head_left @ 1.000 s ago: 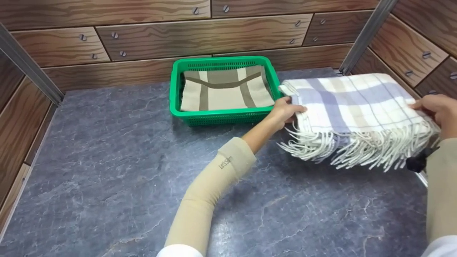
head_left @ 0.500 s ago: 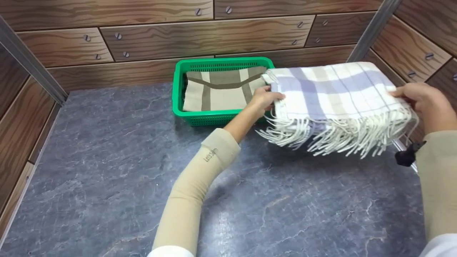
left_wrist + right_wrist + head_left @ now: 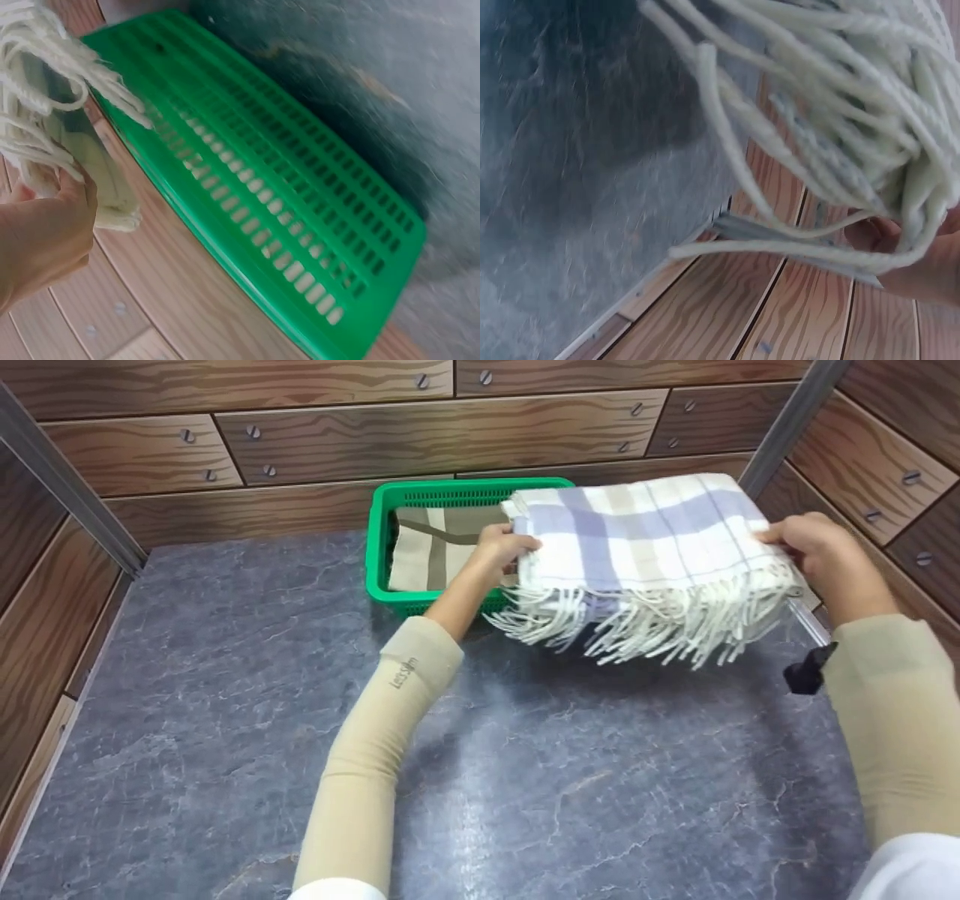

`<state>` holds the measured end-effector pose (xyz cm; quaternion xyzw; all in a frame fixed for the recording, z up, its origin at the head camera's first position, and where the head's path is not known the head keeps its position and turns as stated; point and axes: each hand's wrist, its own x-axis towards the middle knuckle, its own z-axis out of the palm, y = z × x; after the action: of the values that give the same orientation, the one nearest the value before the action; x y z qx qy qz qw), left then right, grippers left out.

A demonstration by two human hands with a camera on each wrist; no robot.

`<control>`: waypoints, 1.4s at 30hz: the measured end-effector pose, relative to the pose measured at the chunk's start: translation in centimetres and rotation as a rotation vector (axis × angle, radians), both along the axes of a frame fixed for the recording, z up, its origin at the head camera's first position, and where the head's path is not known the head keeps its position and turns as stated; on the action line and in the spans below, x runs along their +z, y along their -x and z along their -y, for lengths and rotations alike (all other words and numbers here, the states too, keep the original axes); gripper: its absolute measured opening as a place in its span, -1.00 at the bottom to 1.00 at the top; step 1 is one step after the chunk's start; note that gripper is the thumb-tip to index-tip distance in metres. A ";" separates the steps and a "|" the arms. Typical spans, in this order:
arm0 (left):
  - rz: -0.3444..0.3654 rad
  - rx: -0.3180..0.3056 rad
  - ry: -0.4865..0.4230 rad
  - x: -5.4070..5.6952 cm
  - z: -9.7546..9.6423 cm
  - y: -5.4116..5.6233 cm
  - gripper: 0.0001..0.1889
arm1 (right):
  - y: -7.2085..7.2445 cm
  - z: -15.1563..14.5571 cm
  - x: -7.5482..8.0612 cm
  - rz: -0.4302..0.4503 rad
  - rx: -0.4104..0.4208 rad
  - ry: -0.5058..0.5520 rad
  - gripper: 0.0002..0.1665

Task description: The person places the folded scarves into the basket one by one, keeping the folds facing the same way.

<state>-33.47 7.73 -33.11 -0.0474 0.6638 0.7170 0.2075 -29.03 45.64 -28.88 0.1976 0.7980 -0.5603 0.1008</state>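
A folded plaid scarf (image 3: 645,536), white with lavender and beige bands and a thick fringe, is held up off the surface between my two hands. My left hand (image 3: 496,551) grips its left edge, thumb on top. At the opposite edge my right hand (image 3: 814,547) pinches it the same way. Beneath the scarf's left part stands a green plastic basket (image 3: 379,540), its right half covered from view. Inside it lies a folded beige and brown striped cloth (image 3: 416,559). In the left wrist view the basket's slotted side (image 3: 247,172) is beside my left hand. Fringe strands (image 3: 855,97) fill much of the right wrist view.
Wood-patterned panels (image 3: 337,446) rise behind and on both sides of the dark marbled surface (image 3: 225,697). Grey metal posts (image 3: 75,487) stand at the back corners. A black clamp-like piece (image 3: 806,669) shows by my right forearm.
Both hands have carried the scarf leftward and slightly away from me, from right of the basket to partly over it. The basket and the striped cloth stay in place.
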 end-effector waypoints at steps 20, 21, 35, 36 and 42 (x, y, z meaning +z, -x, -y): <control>-0.017 0.120 0.156 0.7 7.5 2.3 -0.43 | 3.8 8.6 -1.3 -0.074 -0.023 0.050 -0.93; -0.024 0.122 0.170 0.7 7.7 2.4 -0.41 | 3.9 8.9 -1.4 -0.077 -0.026 0.051 -0.93; -0.086 0.123 0.234 0.1 11.3 2.9 -0.37 | 5.8 12.5 -2.7 -0.099 -0.089 0.089 -0.93; -0.089 0.121 0.236 0.1 11.6 2.9 -0.37 | 6.0 12.7 -2.8 -0.098 -0.090 0.096 -0.93; -0.117 0.091 0.281 -0.3 12.9 3.1 -0.34 | 6.6 13.7 -3.2 -0.083 -0.080 0.066 -0.93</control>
<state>-36.53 -5.20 -33.43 -0.0645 0.7656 0.6274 0.1271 -35.67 31.94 -32.11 0.2027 0.7739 -0.5977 0.0517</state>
